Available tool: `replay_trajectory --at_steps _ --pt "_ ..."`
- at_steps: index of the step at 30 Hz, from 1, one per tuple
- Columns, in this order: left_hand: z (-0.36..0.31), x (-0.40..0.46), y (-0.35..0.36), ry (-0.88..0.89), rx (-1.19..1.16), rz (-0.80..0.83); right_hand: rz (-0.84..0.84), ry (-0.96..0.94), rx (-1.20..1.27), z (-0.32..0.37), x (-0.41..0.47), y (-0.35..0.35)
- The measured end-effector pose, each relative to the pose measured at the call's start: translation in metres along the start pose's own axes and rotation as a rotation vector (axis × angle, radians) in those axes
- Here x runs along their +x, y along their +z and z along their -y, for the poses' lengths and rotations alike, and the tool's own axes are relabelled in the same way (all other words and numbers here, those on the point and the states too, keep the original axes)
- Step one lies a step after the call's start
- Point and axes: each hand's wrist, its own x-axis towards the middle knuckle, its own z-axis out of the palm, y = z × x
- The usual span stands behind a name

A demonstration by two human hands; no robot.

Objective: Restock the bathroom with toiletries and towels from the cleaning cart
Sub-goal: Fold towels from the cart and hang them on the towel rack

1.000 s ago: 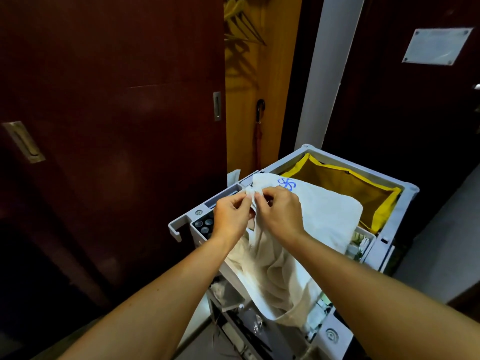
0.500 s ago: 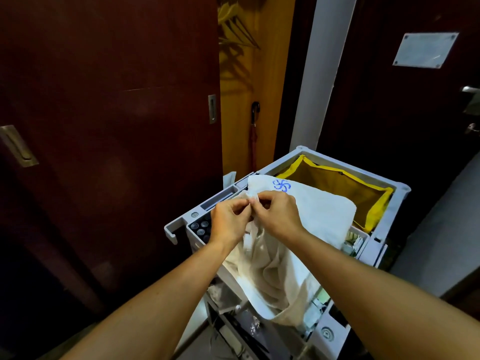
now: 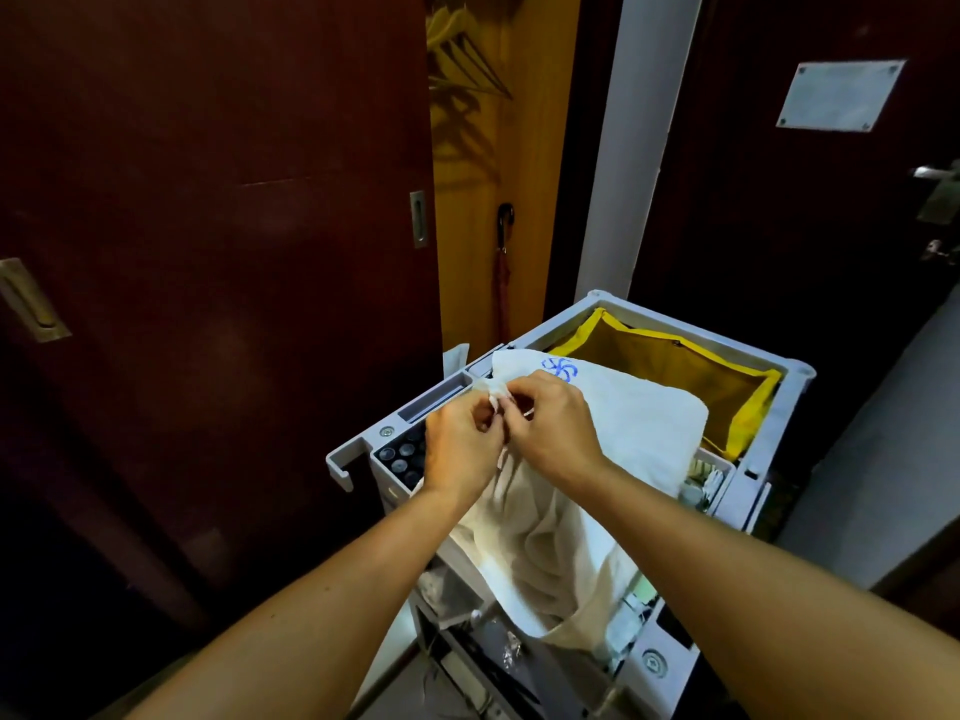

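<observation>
A dark brown sliding door [image 3: 208, 252] fills the left half of the view, its lower part lost in shadow, with a recessed pull [image 3: 418, 219] at its right edge and a second one [image 3: 31, 304] at the far left. Right of it a lit wooden recess holds a furled umbrella [image 3: 503, 272] hanging by its hook, and hangers above it are only blurred shapes. Another dark door [image 3: 779, 200] at the right carries a blank plate [image 3: 839, 95] whose text, if any, cannot be read. The grey cleaning cart [image 3: 774, 485] stands in the lower middle; its near end is cut off by the frame and its lower shelves are a dim clutter that cannot be identified. A yellow-edged bag [image 3: 675, 366] lines the far compartment. A white towel [image 3: 639, 423] with a blue mark lies over the cart's top and a thinner cream cloth [image 3: 540, 553] hangs down the near side, hiding most of the tray beneath. Dark bottle caps [image 3: 400, 457] show in the left compartment, partly behind the left hand [image 3: 460, 449]. That hand and the right hand [image 3: 553, 433] meet over the towel's left edge, fingers curled, both pinching a small bunched bit of white fabric between them; exactly which cloth it belongs to is hard to tell
</observation>
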Motion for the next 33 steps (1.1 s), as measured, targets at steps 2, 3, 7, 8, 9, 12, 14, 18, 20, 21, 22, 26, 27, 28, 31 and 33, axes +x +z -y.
replay_trajectory --at_steps 2,3,7,8,9,12,14,18,20,21,22,26,27,28,31,33 --pt "0.001 0.001 -0.001 0.010 -0.050 0.000 0.023 0.023 -0.005 -0.003 -0.001 -0.003" --pt "0.002 0.001 0.000 0.011 -0.068 0.007 0.014 0.029 0.010 -0.004 -0.002 -0.004" --pt "0.001 0.005 0.001 -0.001 -0.062 0.045 -0.060 0.012 0.083 -0.003 -0.007 -0.004" --pt "0.001 0.005 0.000 0.000 -0.046 0.044 -0.060 0.006 0.082 -0.003 -0.007 -0.003" --pt "0.001 0.005 -0.001 0.011 -0.029 0.042 -0.051 0.004 0.080 -0.002 -0.007 -0.003" --pt "-0.001 0.003 -0.005 0.117 0.027 0.099 -0.018 0.027 0.096 -0.001 -0.004 -0.005" --pt "0.000 0.002 -0.009 0.142 0.054 0.171 0.006 0.088 0.152 -0.004 0.000 -0.008" --pt "0.007 0.002 -0.010 -0.076 -0.110 0.276 0.049 0.172 0.191 -0.012 0.003 -0.005" --pt "0.008 0.002 -0.008 -0.156 -0.172 0.295 0.021 0.175 0.182 -0.014 0.002 -0.003" --pt "0.010 0.003 -0.007 -0.185 -0.194 0.304 0.008 0.180 0.178 -0.015 0.002 -0.002" --pt "0.011 0.005 -0.007 -0.203 -0.210 0.318 -0.004 0.187 0.167 -0.016 0.003 -0.002" --pt "0.012 0.009 -0.007 -0.190 -0.217 0.356 -0.021 0.233 0.128 -0.015 0.003 -0.001" --pt "0.012 0.009 -0.007 -0.186 -0.219 0.350 -0.013 0.244 0.139 -0.014 0.002 -0.001" --pt "0.012 0.009 -0.006 -0.185 -0.227 0.344 -0.004 0.249 0.144 -0.013 0.002 -0.001" --pt "0.012 0.013 -0.006 -0.214 -0.265 0.385 -0.014 0.244 0.114 -0.015 0.002 -0.001" --pt "0.012 0.015 -0.011 -0.256 -0.334 0.460 -0.040 0.286 0.087 -0.017 0.003 -0.002"
